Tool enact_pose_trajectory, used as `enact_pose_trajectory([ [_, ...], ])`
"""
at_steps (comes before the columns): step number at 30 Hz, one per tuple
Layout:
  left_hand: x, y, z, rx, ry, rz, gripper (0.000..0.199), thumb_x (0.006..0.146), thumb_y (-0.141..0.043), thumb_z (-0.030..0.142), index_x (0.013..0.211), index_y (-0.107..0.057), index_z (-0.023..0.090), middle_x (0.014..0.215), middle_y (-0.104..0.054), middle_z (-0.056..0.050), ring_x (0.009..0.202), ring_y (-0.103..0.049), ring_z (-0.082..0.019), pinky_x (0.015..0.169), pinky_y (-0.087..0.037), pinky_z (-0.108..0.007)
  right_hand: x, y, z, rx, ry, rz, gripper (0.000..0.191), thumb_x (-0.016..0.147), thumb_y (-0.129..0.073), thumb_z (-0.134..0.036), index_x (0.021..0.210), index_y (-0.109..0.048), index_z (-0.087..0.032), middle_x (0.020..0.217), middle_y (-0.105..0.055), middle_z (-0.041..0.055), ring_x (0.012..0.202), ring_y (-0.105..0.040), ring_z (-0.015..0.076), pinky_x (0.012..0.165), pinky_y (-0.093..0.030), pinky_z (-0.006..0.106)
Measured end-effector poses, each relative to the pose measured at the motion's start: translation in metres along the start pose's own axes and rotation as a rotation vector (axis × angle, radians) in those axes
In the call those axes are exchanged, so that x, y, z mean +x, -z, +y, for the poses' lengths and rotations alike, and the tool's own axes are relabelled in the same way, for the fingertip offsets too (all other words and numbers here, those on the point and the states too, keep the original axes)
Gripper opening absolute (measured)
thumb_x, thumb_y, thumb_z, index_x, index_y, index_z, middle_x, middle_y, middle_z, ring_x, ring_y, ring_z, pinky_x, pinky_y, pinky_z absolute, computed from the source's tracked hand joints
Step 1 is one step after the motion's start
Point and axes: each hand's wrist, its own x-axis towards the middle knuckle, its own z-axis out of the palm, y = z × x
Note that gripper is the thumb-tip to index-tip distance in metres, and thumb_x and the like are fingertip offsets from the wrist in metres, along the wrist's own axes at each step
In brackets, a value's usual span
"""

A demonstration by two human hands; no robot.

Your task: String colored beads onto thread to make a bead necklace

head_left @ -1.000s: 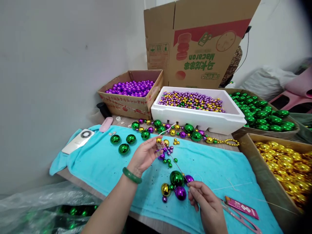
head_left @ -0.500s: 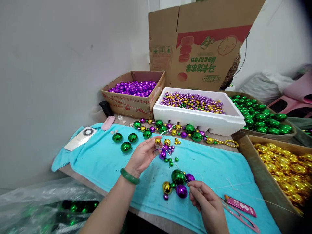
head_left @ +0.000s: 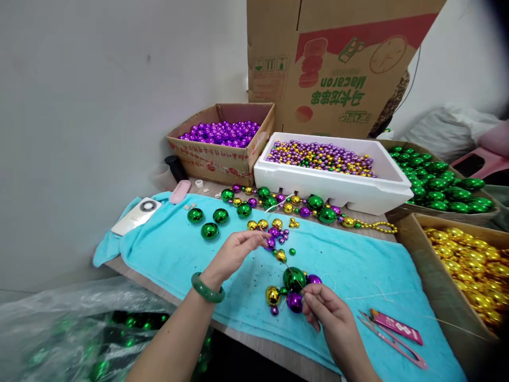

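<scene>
My left hand [head_left: 234, 255], a green bangle [head_left: 207, 288] on its wrist, is open with fingers stretched out above the towel, by small purple beads [head_left: 283, 236]. My right hand [head_left: 332, 317] is closed, pinching a thin string [head_left: 294, 276]. At the string's upper end is a gold bead [head_left: 280, 255], close to my left fingertips. Beside my right fingers sits a cluster with a large green bead [head_left: 295, 278], a purple bead [head_left: 295, 303] and a gold bead [head_left: 273, 295]. Loose green beads [head_left: 209, 230] lie left of my left hand.
A turquoise towel [head_left: 358, 254] covers the table. Behind it lie a beaded necklace [head_left: 326, 215], a white foam box [head_left: 330, 187] and a carton of purple beads [head_left: 214, 165]. Gold beads [head_left: 465, 265] fill a right-hand carton. Pink thread snips [head_left: 397, 342] lie near my right hand. A phone [head_left: 136, 216] is left.
My left hand has let go of the gold bead and opened, moving slightly lower. The gold bead is now lower, nearer my right hand, which still pinches the string. The view has shifted a little.
</scene>
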Motion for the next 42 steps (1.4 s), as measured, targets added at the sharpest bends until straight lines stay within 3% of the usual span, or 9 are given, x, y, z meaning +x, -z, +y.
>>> enact_pose_trajectory([
  [5,0.017,0.047,-0.03,0.713,-0.095,0.632,0.025,0.081,-0.055,0.028,0.099,-0.069,0.016,0.103,-0.065,-0.012,0.104,-0.055,-0.026,0.097,-0.037,-0.043,0.002,0.002,-0.001,0.041,0.012,-0.008,0.032,0.072,-0.071,-0.047,0.079,-0.061,-0.018,0.059,-0.059,0.001,0.05,-0.051,0.0111,0.041,-0.036,0.019],
  [7,0.021,0.069,-0.046,0.932,0.005,0.695,0.033,0.08,-0.057,0.028,0.108,-0.065,0.014,0.108,-0.061,-0.015,0.111,-0.051,-0.029,0.1,-0.034,-0.047,0.005,0.005,-0.002,0.022,0.015,-0.019,0.03,0.073,-0.071,-0.046,0.079,-0.062,-0.018,0.06,-0.06,0.0013,0.051,-0.052,0.0112,0.041,-0.036,0.019],
  [11,0.021,0.093,-0.074,1.038,0.15,0.591,0.05,0.077,-0.06,0.035,0.121,-0.057,0.011,0.115,-0.056,-0.019,0.114,-0.049,-0.032,0.1,-0.035,-0.046,0.007,0.004,-0.006,0.015,0.016,-0.015,0.032,0.071,-0.071,-0.047,0.078,-0.062,-0.017,0.059,-0.059,0.0012,0.05,-0.051,0.0112,0.041,-0.036,0.019],
  [16,0.018,0.088,-0.078,0.778,0.217,0.578,0.054,0.069,-0.067,0.034,0.118,-0.056,0.014,0.115,-0.055,-0.015,0.112,-0.051,-0.031,0.097,-0.039,-0.043,0.005,-0.004,-0.009,0.002,-0.002,0.011,0.036,0.069,-0.072,-0.05,0.076,-0.061,-0.017,0.057,-0.057,0.0006,0.048,-0.049,0.0108,0.04,-0.032,0.02],
  [19,0.01,0.071,-0.059,0.257,0.196,0.552,0.051,0.067,-0.07,0.036,0.114,-0.056,0.021,0.112,-0.057,-0.009,0.103,-0.056,-0.026,0.083,-0.049,-0.037,0.003,-0.005,-0.007,-0.017,-0.013,0.016,0.035,0.069,-0.072,-0.05,0.077,-0.062,-0.017,0.055,-0.056,-0.0004,0.046,-0.046,0.0098,0.041,-0.032,0.02],
  [22,0.0,0.049,-0.036,-0.409,0.222,0.325,0.05,0.07,-0.07,0.036,0.116,-0.053,0.025,0.102,-0.061,-0.005,0.085,-0.062,-0.018,0.064,-0.051,-0.026,0.001,-0.007,-0.005,-0.048,0.008,0.012,0.033,0.071,-0.07,-0.049,0.076,-0.062,-0.017,0.053,-0.054,-0.0012,0.046,-0.044,0.0097,0.042,-0.032,0.02],
  [25,-0.008,0.03,-0.021,-0.745,0.21,0.212,0.043,0.072,-0.071,0.028,0.111,-0.055,0.024,0.095,-0.061,-0.003,0.076,-0.062,-0.013,0.064,-0.052,-0.024,-0.002,-0.01,-0.005,-0.081,0.031,0.007,0.032,0.072,-0.069,-0.049,0.075,-0.063,-0.017,0.053,-0.053,-0.001,0.048,-0.045,0.0108,0.043,-0.034,0.021],
  [32,-0.011,0.011,-0.012,-0.802,0.144,0.279,0.028,0.08,-0.063,0.036,0.103,-0.058,0.021,0.097,-0.06,-0.005,0.081,-0.063,-0.017,0.068,-0.055,-0.029,-0.006,-0.011,-0.005,-0.1,0.058,0.019,0.032,0.071,-0.069,-0.049,0.075,-0.064,-0.018,0.053,-0.053,-0.0006,0.048,-0.047,0.0114,0.043,-0.036,0.021],
  [42,-0.015,0.007,-0.004,-0.651,0.062,0.358,0.034,0.076,-0.067,0.033,0.107,-0.058,0.023,0.094,-0.059,-0.001,0.082,-0.059,-0.013,0.071,-0.05,-0.026,-0.008,-0.011,-0.018,-0.164,0.064,0.025,0.042,0.065,-0.07,-0.057,0.071,-0.064,-0.016,0.051,-0.051,-0.0004,0.047,-0.045,0.012,0.042,-0.034,0.023],
])
